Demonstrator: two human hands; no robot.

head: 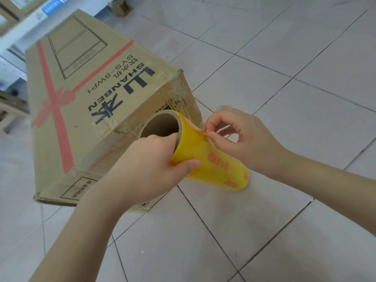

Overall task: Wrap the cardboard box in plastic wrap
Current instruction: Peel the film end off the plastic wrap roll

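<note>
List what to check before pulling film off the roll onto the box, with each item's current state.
1. Roll held: left hand grips the roll, fingers in its core: ok.
2. Film edge: right hand pinches at it on the roll; lifted free: cannot tell.
3. Cardboard box lies flat on the tiled floor: ok.
4. Roll close to the box's near corner: ok.
5. Film already anchored to the box: cannot tell.

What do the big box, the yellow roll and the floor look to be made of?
Box: matte brown cardboard, printed red and black, corners crumpled. Roll: glossy yellow plastic film, it seems, wound on a brown paperboard tube visible at its open end. Floor: pale tiles with slight sheen and dark joints, probably ceramic.
</note>
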